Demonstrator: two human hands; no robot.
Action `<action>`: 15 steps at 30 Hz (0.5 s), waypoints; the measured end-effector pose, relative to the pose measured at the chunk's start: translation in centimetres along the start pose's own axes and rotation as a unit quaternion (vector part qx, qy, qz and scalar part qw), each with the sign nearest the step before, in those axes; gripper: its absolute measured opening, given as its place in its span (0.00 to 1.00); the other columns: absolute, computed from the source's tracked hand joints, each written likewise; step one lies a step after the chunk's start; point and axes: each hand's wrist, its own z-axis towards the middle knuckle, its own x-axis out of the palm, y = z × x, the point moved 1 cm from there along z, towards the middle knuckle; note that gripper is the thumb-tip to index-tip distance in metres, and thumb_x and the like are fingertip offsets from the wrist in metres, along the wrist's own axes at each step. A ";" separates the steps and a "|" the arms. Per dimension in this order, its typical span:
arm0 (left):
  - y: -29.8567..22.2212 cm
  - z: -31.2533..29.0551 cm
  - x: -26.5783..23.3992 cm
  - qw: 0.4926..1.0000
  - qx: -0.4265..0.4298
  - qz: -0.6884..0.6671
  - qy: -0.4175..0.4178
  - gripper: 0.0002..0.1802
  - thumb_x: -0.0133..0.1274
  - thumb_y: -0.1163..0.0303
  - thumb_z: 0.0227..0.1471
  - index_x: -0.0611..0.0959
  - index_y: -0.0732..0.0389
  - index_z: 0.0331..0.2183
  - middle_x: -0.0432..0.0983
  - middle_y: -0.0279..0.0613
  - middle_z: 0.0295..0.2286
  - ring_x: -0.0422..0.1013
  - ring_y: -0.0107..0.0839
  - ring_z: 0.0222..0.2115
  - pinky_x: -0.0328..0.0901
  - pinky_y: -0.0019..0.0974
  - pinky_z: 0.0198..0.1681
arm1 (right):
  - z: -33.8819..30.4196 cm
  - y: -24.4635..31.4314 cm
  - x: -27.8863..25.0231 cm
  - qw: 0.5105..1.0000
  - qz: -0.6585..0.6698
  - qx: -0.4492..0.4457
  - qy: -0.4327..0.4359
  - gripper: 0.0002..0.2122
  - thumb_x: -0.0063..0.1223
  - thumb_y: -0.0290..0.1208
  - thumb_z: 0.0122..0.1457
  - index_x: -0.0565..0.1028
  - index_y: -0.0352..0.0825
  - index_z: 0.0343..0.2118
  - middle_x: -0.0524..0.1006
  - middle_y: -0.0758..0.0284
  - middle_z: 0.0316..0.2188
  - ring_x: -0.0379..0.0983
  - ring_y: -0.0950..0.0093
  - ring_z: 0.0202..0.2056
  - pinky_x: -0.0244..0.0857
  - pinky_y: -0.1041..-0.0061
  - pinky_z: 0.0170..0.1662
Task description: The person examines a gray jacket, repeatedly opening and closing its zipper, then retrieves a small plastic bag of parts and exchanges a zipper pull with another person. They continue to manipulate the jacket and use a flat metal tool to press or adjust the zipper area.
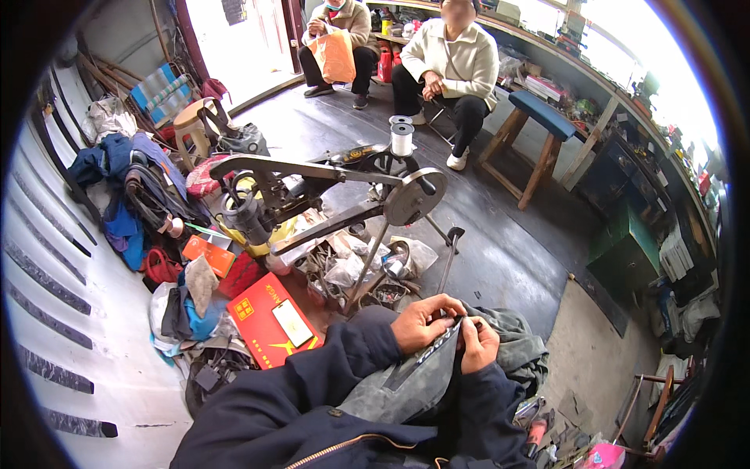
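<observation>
Across my lap lies a dark grey, mottled cloth garment (402, 391), bunched up on its right side. My left hand (422, 323) pinches its upper edge between thumb and fingers. Close beside it, my right hand (478, 344) grips the same edge, its fingers closed. Between the two hands runs a dark strip with light marks, perhaps a zipper; it is too small to tell. Whether anything small is held in the fingertips is hidden.
Ahead stands a hand-cranked sewing machine (312, 176) with a round wheel (415, 195) and a white thread spool (401, 141). A red box (269, 320) bearing a phone lies left. A blue-topped stool (545, 117) stands far right. Two people sit at the back, one with an orange bag (333, 56).
</observation>
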 end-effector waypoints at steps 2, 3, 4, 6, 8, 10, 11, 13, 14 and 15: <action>0.1 0.0 0.0 1.000 -0.010 0.017 -0.005 0.15 0.53 0.79 0.65 0.80 0.61 0.52 0.77 0.34 0.42 0.71 0.19 0.41 0.67 0.28 0.48 | 0.0 0.0 0.0 1.000 0.005 0.003 -0.007 0.10 0.53 0.29 0.73 0.78 0.33 0.33 0.76 0.76 0.23 0.66 0.86 0.22 0.60 0.83 0.28; 0.1 0.0 0.0 1.000 0.005 0.001 -0.009 0.14 0.53 0.79 0.65 0.81 0.61 0.51 0.77 0.33 0.42 0.71 0.18 0.39 0.67 0.27 0.46 | 0.0 0.0 0.0 1.000 -0.001 0.006 -0.014 0.10 0.53 0.29 0.73 0.79 0.32 0.32 0.76 0.76 0.23 0.66 0.86 0.22 0.60 0.83 0.28; 0.1 0.0 0.0 1.000 0.002 0.003 -0.006 0.14 0.53 0.79 0.65 0.81 0.61 0.51 0.77 0.33 0.42 0.70 0.18 0.39 0.67 0.27 0.46 | 0.0 0.0 0.1 1.000 0.001 -0.001 -0.007 0.10 0.53 0.29 0.73 0.79 0.32 0.32 0.75 0.76 0.23 0.66 0.86 0.22 0.59 0.83 0.28; 0.0 0.0 0.0 1.000 -0.006 0.005 0.000 0.13 0.53 0.79 0.65 0.81 0.60 0.51 0.77 0.32 0.41 0.70 0.17 0.38 0.67 0.27 0.45 | -0.1 0.0 0.0 1.000 0.000 0.003 -0.009 0.10 0.53 0.29 0.73 0.79 0.33 0.33 0.75 0.76 0.23 0.66 0.86 0.22 0.59 0.83 0.28; -0.1 -0.1 -0.1 1.000 -0.009 0.006 -0.001 0.14 0.53 0.79 0.66 0.81 0.60 0.51 0.77 0.32 0.41 0.70 0.17 0.39 0.67 0.27 0.46 | -0.1 -0.1 -0.1 1.000 -0.001 0.004 -0.003 0.10 0.53 0.29 0.73 0.79 0.33 0.33 0.75 0.77 0.22 0.66 0.86 0.22 0.59 0.83 0.28; -0.2 -0.1 -0.1 1.000 -0.013 0.002 0.000 0.14 0.53 0.79 0.66 0.81 0.60 0.51 0.77 0.32 0.41 0.70 0.17 0.39 0.67 0.26 0.46 | -0.1 -0.1 -0.1 1.000 -0.003 0.006 -0.003 0.10 0.53 0.29 0.73 0.79 0.33 0.33 0.75 0.77 0.22 0.66 0.86 0.22 0.59 0.83 0.28; -0.3 -0.2 -0.1 1.000 -0.015 -0.001 0.002 0.14 0.53 0.79 0.66 0.81 0.60 0.51 0.77 0.32 0.41 0.70 0.17 0.39 0.67 0.26 0.46 | -0.2 -0.1 -0.1 1.000 -0.004 0.006 -0.003 0.10 0.53 0.29 0.73 0.79 0.33 0.33 0.75 0.77 0.22 0.66 0.86 0.22 0.59 0.83 0.28; -0.3 -0.2 -0.1 1.000 -0.014 -0.006 0.004 0.13 0.53 0.78 0.66 0.81 0.60 0.51 0.77 0.32 0.41 0.70 0.18 0.40 0.67 0.27 0.46 | -0.2 0.0 0.0 1.000 -0.002 0.005 -0.003 0.10 0.53 0.29 0.73 0.79 0.33 0.33 0.75 0.77 0.22 0.66 0.86 0.22 0.59 0.83 0.28; -0.3 -0.2 -0.1 1.000 -0.012 -0.007 0.006 0.13 0.53 0.78 0.66 0.81 0.60 0.51 0.77 0.32 0.41 0.70 0.18 0.40 0.67 0.27 0.47 | -0.2 0.0 0.0 1.000 0.000 0.005 -0.003 0.10 0.53 0.29 0.73 0.78 0.33 0.33 0.75 0.77 0.22 0.66 0.86 0.22 0.60 0.83 0.28; -0.3 -0.2 -0.2 1.000 -0.010 -0.009 0.007 0.13 0.54 0.78 0.65 0.81 0.60 0.51 0.77 0.32 0.41 0.71 0.18 0.40 0.67 0.27 0.47 | -0.1 0.1 0.1 1.000 -0.001 0.015 -0.009 0.10 0.53 0.29 0.73 0.78 0.33 0.33 0.75 0.77 0.22 0.66 0.86 0.22 0.60 0.83 0.28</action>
